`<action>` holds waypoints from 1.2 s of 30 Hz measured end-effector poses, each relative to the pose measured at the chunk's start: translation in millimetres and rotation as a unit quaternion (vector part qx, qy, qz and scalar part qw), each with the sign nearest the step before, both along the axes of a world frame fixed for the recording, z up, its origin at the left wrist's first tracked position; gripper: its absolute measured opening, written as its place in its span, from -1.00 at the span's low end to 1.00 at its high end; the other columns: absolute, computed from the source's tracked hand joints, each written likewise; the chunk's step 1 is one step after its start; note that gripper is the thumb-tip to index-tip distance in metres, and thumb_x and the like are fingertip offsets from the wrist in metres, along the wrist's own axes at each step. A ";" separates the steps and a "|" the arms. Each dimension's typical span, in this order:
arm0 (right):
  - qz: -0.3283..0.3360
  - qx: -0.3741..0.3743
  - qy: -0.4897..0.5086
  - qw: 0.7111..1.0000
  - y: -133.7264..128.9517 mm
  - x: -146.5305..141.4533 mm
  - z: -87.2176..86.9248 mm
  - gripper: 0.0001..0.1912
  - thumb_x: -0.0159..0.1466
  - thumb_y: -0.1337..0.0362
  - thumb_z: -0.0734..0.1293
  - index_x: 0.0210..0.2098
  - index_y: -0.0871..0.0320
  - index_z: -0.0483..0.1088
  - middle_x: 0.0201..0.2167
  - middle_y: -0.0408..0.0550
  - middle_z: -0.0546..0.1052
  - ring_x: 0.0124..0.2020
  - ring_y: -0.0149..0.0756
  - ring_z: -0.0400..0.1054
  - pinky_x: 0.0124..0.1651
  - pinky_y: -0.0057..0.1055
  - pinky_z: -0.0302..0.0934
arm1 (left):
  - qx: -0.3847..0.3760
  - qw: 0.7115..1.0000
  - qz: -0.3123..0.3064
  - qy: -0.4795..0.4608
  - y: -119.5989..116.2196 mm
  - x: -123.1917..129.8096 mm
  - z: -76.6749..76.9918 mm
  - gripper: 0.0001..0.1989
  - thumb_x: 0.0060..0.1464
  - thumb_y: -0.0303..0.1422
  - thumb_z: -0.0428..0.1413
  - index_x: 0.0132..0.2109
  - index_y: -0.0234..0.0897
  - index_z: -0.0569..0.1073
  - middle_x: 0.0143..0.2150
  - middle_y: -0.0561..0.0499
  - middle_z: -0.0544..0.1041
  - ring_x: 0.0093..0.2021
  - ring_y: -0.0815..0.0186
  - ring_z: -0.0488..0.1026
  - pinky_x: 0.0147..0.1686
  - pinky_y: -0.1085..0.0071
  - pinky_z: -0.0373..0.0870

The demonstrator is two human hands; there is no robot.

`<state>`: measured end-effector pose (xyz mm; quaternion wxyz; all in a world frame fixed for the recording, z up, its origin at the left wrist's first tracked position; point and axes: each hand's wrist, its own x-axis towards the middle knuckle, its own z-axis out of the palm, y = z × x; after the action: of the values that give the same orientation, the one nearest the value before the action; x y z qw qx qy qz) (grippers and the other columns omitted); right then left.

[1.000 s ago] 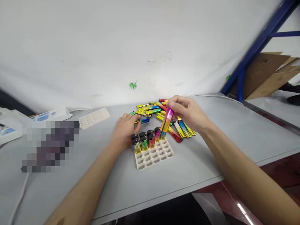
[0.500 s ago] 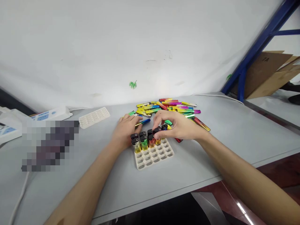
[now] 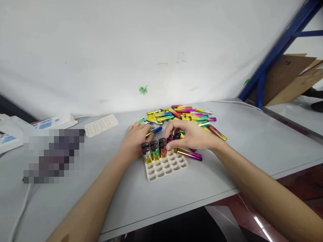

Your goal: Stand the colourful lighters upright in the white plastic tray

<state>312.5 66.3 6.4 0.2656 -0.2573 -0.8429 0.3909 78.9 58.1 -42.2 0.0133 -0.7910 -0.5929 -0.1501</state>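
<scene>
A cream tray (image 3: 166,166) with rows of oval holes lies on the table. Several black-topped lighters stand upright in its far rows, including a clear-yellow lighter (image 3: 147,156), a green lighter (image 3: 155,153) and a red lighter (image 3: 163,151). My left hand (image 3: 135,137) rests on the table at the tray's far left corner, fingers spread beside a blue lighter (image 3: 154,131). Over the tray's far right part hovers my right hand (image 3: 188,134), thumb and index finger apart around a purplish lighter's top (image 3: 170,138). A shiny gold-and-purple lighter (image 3: 189,154) lies below this hand, its left end partly hidden.
A heap of shiny coloured lighters (image 3: 194,114) lies behind the tray, near the wall. Farther left are a second cream tray (image 3: 101,126), a white power strip (image 3: 54,122) and a blurred-out dark object (image 3: 54,156). A blue metal frame (image 3: 261,87) and cardboard boxes (image 3: 287,77) stand right.
An orange lighter that stood in the tray under my right fingers no longer shows there. The gold-and-purple lighter now lies in view at the tray's right side. My left hand stays in place.
</scene>
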 end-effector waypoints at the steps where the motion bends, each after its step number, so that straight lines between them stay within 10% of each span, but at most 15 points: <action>1: -0.001 0.000 0.000 1.000 -0.1 -0.4 -0.6 -0.72 0.14 0.10 0.52 -0.26 0.11 0.47 -0.27 -0.12 0.55 -0.24 -0.28 0.39 -0.17 -0.33 0.25 | 0.000 1.000 0.000 0.001 -0.1 -0.2 0.0 -0.71 0.26 -0.29 -0.01 0.06 -0.09 0.49 0.02 -0.01 0.60 0.10 0.07 0.37 0.06 0.13 0.29; 9: -0.141 0.122 -0.010 0.982 -6.0 7.2 2.2 -0.71 0.29 0.01 0.38 -0.32 0.10 0.38 -0.29 -0.09 0.52 -0.29 -0.29 0.35 -0.26 -0.35 0.18 | 0.004 1.000 0.006 0.009 -0.8 -1.9 -0.2 -0.72 0.27 -0.30 0.00 0.05 -0.11 0.49 -0.01 -0.03 0.59 0.08 0.09 0.37 0.05 0.17 0.29; 19: -0.235 0.156 -0.326 0.902 -72.6 78.7 -28.7 -0.76 0.29 0.04 0.34 -0.24 0.07 0.45 -0.24 -0.02 0.54 -0.29 -0.14 0.43 -0.31 -0.25 0.21 | -0.007 1.000 0.002 0.022 -0.1 1.5 1.9 -0.71 0.27 -0.33 -0.02 0.06 -0.13 0.49 0.02 -0.06 0.59 0.11 0.06 0.35 0.08 0.12 0.28; 28: -0.240 0.038 -0.057 0.968 -54.8 61.1 0.6 -0.78 0.30 0.08 0.38 -0.17 0.06 0.48 -0.19 -0.07 0.59 -0.26 -0.25 0.47 -0.18 -0.28 0.37 | 0.009 1.000 -0.001 0.021 -0.9 -2.1 -2.0 -0.70 0.27 -0.32 -0.03 0.07 -0.16 0.49 0.00 -0.06 0.60 0.09 0.07 0.36 0.06 0.16 0.28; 36: -0.163 0.176 -0.077 0.968 -47.9 27.5 -10.0 -0.69 0.33 0.23 0.37 0.06 0.06 0.38 -0.17 -0.06 0.58 -0.31 -0.29 0.48 -0.25 -0.33 0.40 | 0.005 1.000 0.003 0.012 -3.1 -1.7 -2.4 -0.73 0.28 -0.33 -0.01 0.06 -0.15 0.48 0.01 -0.05 0.59 0.10 0.06 0.35 0.05 0.15 0.28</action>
<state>340.1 18.3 -3.6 0.3012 -0.3697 -0.8630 0.1670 77.2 54.9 -44.6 0.0249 -0.7910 -0.5943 -0.1432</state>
